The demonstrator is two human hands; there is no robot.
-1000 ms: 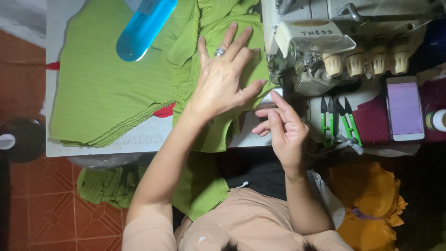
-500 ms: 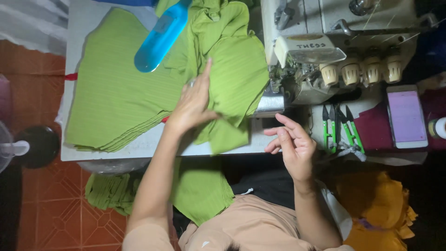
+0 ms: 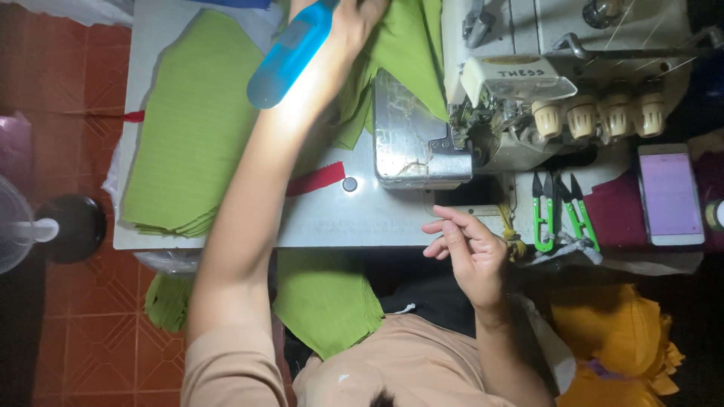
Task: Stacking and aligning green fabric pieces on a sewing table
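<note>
Green ribbed fabric piece (image 3: 411, 45) lies bunched at the far edge of the sewing table (image 3: 332, 218), just left of the overlock machine (image 3: 520, 98), and the left hand (image 3: 358, 19) reaches up onto it; the hand is cut off by the top of the view, so I cannot tell whether its fingers are closed on the cloth. A blue tube-shaped thing (image 3: 290, 53), blurred, crosses in front of that forearm. The right hand (image 3: 467, 249) hovers apart at the table's near edge, fingers loosely curled, holding nothing.

On the machine's front a small white label with dark handwriting sits above four cream tension knobs (image 3: 596, 117). A red strip (image 3: 317, 179) lies on the table beside the machine's metal plate. A stack of green cut pieces (image 3: 192, 128) fills the table's left end. Two green-handled thread snips (image 3: 558, 211) rest to the right of the machine, and further right a phone (image 3: 670, 192) with a lit pinkish screen. More green cloth (image 3: 328, 301) hangs below the near edge, and yellow fabric (image 3: 615, 339) lies at the lower right.
</note>
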